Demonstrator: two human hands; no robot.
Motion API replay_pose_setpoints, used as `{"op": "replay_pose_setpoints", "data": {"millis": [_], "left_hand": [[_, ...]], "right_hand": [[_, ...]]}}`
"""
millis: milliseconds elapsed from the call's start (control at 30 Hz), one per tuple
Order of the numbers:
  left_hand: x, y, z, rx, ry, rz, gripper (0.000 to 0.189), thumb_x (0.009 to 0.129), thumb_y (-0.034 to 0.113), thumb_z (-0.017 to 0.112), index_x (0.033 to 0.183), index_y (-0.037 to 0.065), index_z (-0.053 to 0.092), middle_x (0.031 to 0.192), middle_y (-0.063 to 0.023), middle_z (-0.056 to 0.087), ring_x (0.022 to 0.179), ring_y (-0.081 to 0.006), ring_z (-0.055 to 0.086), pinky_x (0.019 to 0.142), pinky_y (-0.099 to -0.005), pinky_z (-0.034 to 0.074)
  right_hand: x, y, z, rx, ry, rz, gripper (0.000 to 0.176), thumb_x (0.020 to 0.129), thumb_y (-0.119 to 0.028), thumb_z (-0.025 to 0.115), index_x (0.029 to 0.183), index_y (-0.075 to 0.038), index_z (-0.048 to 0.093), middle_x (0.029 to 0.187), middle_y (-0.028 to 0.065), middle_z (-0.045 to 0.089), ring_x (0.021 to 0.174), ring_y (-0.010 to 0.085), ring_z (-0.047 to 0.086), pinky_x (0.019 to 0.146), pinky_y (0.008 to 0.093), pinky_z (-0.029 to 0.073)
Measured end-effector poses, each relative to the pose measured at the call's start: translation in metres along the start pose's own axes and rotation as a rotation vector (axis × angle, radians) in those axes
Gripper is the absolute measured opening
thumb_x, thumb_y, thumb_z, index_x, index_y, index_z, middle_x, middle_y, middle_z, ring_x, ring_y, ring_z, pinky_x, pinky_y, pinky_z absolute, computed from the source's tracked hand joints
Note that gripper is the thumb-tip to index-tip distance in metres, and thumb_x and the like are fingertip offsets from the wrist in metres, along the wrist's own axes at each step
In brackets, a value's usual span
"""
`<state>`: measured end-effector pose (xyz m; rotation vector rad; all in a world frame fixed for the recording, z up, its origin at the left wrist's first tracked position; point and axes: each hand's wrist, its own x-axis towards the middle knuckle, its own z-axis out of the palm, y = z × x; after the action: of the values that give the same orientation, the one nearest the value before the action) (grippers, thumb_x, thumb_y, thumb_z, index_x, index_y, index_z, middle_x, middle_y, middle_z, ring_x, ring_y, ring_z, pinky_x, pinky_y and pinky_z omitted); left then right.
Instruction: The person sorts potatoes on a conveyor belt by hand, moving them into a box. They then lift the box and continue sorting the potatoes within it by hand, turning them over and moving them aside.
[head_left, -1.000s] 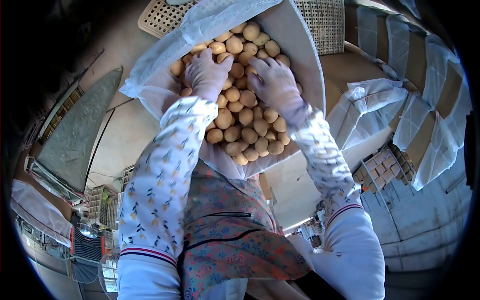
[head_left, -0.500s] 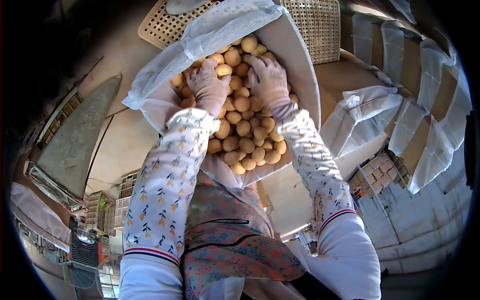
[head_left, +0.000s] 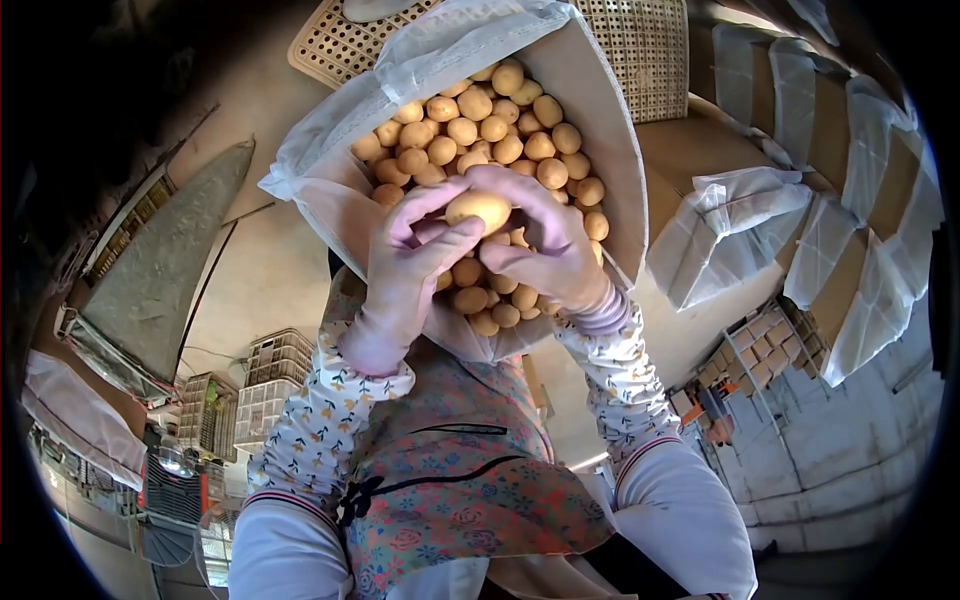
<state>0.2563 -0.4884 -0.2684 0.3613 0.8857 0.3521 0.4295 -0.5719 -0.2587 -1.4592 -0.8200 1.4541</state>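
My left hand (head_left: 405,255) is closed on a smooth yellow-brown fruit (head_left: 478,210), its thumb pressed against the near side. My right hand (head_left: 555,245) curls round the same fruit from the other side, with its fingers along the far edge; whether its palm holds anything else is hidden. Both hands are above an open carton (head_left: 605,110) with a white cloth liner (head_left: 330,125) folded over its rim. Many similar round fruits (head_left: 462,131) fill the carton in a loose heap, partly covered by my hands.
Beige perforated plastic crates (head_left: 640,60) stand beyond the carton. On the right are several more cartons with white liners (head_left: 735,225). Stacked crates (head_left: 272,375) and a grey-green sheet (head_left: 170,270) are on the left. A floral apron (head_left: 470,480) hangs close to the carton's near edge.
Both hands have come up from the heap toward my body and closed together around one fruit. Earlier they lay apart on the fruits at the far side of the carton.
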Motion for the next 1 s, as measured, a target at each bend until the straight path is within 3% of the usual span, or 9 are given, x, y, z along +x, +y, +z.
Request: {"op": "replay_pose_setpoints", "data": {"millis": [133, 200, 267, 433, 500, 533, 700, 900, 1000], "left_hand": [[-0.015, -0.002, 0.003, -0.177, 0.088, -0.17, 0.028, 0.104, 0.013, 0.051, 0.127, -0.002, 0.056, 0.124, -0.0102, 0.061, 0.113, -0.0197, 0.063, 0.098, -0.0361, 0.054], [-0.02, -0.011, -0.007, 0.224, 0.007, 0.001, 0.03, 0.104, 0.017, 0.051, 0.127, -0.001, 0.055, 0.119, -0.0106, 0.062, 0.111, -0.0209, 0.063, 0.096, -0.0367, 0.055], [-0.023, -0.011, -0.005, -0.237, 0.161, -0.211, 0.033, 0.105, 0.027, 0.05, 0.123, 0.001, 0.056, 0.111, -0.0115, 0.063, 0.104, -0.0226, 0.066, 0.089, -0.0373, 0.058], [-0.029, 0.011, 0.004, -0.036, 0.003, -0.305, 0.037, 0.105, 0.036, 0.049, 0.119, 0.002, 0.056, 0.11, -0.0117, 0.065, 0.088, -0.0198, 0.069, 0.077, -0.0347, 0.059], [-0.028, 0.006, -0.006, -0.062, -0.036, -0.378, 0.037, 0.106, 0.035, 0.048, 0.12, 0.002, 0.057, 0.109, -0.0116, 0.066, 0.087, -0.0193, 0.069, 0.077, -0.0333, 0.058], [-0.029, 0.013, 0.002, -0.068, -0.05, -0.396, 0.05, 0.11, 0.042, 0.03, 0.121, 0.002, 0.059, 0.1, -0.0112, 0.07, 0.084, -0.018, 0.068, 0.078, -0.0294, 0.055], [-0.038, 0.009, 0.024, 0.077, 0.034, -0.059, 0.038, 0.104, 0.021, 0.052, 0.136, 0.001, 0.051, 0.117, -0.0098, 0.065, 0.085, -0.0106, 0.064, 0.074, -0.0254, 0.052], [-0.051, 0.01, 0.015, 0.331, -0.045, 0.055, 0.061, 0.09, 0.005, 0.073, 0.143, -0.005, 0.046, 0.144, -0.0162, 0.051, 0.13, -0.021, 0.054, 0.107, -0.0327, 0.046], [-0.051, 0.01, 0.015, 0.36, -0.066, 0.126, 0.06, 0.089, 0.005, 0.074, 0.142, -0.005, 0.047, 0.144, -0.0162, 0.052, 0.129, -0.0209, 0.054, 0.107, -0.0322, 0.047]], "right_hand": [[-0.009, -0.011, 0.017, 0.11, 0.146, 0.09, 0.053, 0.088, -0.015, 0.076, 0.134, 0.003, 0.057, 0.135, 0.0133, 0.061, 0.127, 0.0235, 0.055, 0.107, 0.0361, 0.043], [-0.015, -0.019, 0.033, 0.379, 0.202, 0.163, 0.049, 0.09, -0.015, 0.074, 0.133, 0.004, 0.058, 0.135, 0.0149, 0.061, 0.127, 0.0236, 0.056, 0.107, 0.0359, 0.043], [-0.02, -0.018, 0.04, 0.314, 0.272, 0.156, 0.045, 0.093, -0.014, 0.071, 0.132, 0.005, 0.058, 0.136, 0.0159, 0.06, 0.125, 0.0238, 0.057, 0.106, 0.0355, 0.044], [-0.027, -0.005, 0.038, -0.373, 0.26, -0.08, 0.029, 0.099, -0.01, 0.06, 0.123, 0.007, 0.063, 0.125, 0.0163, 0.067, 0.118, 0.024, 0.063, 0.1, 0.0336, 0.048], [-0.028, -0.021, 0.047, 0.021, 0.391, 0.107, 0.026, 0.101, -0.01, 0.058, 0.12, 0.006, 0.065, 0.119, 0.015, 0.069, 0.112, 0.0206, 0.064, 0.099, 0.0312, 0.049], [-0.03, -0.023, 0.048, 0.124, 0.411, 0.183, 0.026, 0.101, -0.01, 0.058, 0.12, 0.006, 0.065, 0.119, 0.0146, 0.069, 0.112, 0.0196, 0.064, 0.098, 0.0306, 0.049], [-0.035, -0.03, 0.05, 0.37, 0.424, 0.268, 0.032, 0.102, -0.011, 0.057, 0.129, 0.007, 0.061, 0.129, 0.0142, 0.064, 0.119, 0.0178, 0.059, 0.102, 0.0293, 0.046], [-0.044, -0.027, 0.048, 0.301, 0.339, 0.141, 0.04, 0.103, -0.012, 0.055, 0.138, 0.006, 0.054, 0.142, 0.017, 0.056, 0.134, 0.0231, 0.05, 0.114, 0.0349, 0.035], [-0.043, -0.027, 0.05, 0.319, 0.332, 0.106, 0.042, 0.103, -0.015, 0.055, 0.139, 0.006, 0.053, 0.143, 0.0169, 0.054, 0.135, 0.0247, 0.049, 0.115, 0.0353, 0.034]]}}
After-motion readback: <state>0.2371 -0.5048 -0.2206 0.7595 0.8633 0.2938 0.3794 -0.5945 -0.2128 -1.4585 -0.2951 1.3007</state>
